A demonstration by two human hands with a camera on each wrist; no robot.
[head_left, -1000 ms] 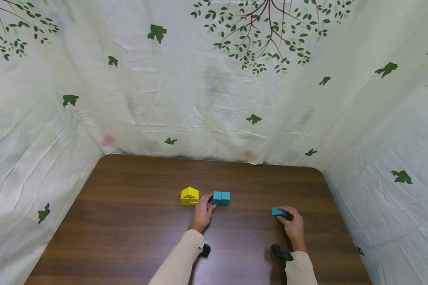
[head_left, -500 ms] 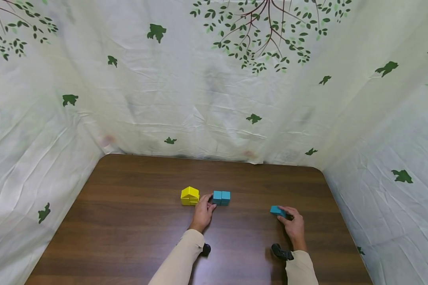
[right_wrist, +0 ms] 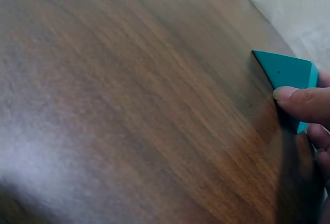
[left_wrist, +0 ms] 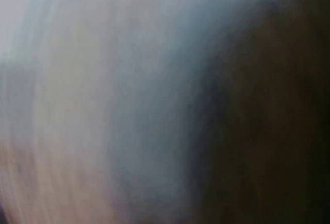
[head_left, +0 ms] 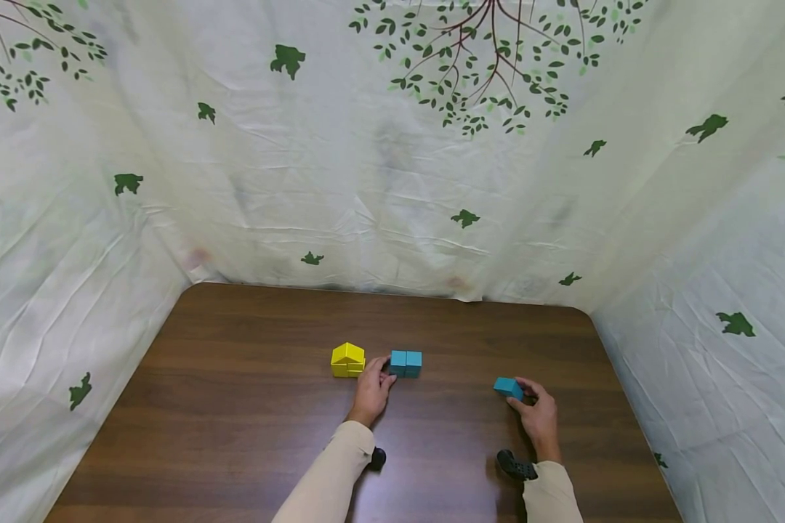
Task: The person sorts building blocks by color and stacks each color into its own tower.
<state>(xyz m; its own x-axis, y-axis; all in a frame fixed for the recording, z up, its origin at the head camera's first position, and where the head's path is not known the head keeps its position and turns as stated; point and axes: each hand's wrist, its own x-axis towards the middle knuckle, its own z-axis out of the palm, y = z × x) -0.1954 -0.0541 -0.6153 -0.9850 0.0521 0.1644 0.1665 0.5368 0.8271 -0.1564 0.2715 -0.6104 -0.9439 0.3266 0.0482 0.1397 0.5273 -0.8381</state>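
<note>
In the head view, my left hand (head_left: 371,392) rests on the table between a yellow block group (head_left: 348,360) and two blue blocks (head_left: 406,363) set side by side. Its index finger and thumb lie against the left side of the blue pair. The yellow pieces form a small house shape with a pointed top. Farther right, my right hand (head_left: 538,412) pinches a blue triangular block (head_left: 509,388) between thumb and fingers. The right wrist view shows the thumb on this block's triangular face (right_wrist: 289,72). Whether it touches the table is unclear. The left wrist view is a blur.
The brown wooden table (head_left: 268,436) has rounded far corners. A pale cloth (head_left: 288,181) printed with leaves and branches hangs behind it and along both sides. Each wrist carries a dark band, such as the right wristband (head_left: 516,465).
The blue triangular block has turned in my right hand's fingers and shifted slightly left, showing more of its side. My left hand, the blue pair and the yellow group have stayed put.
</note>
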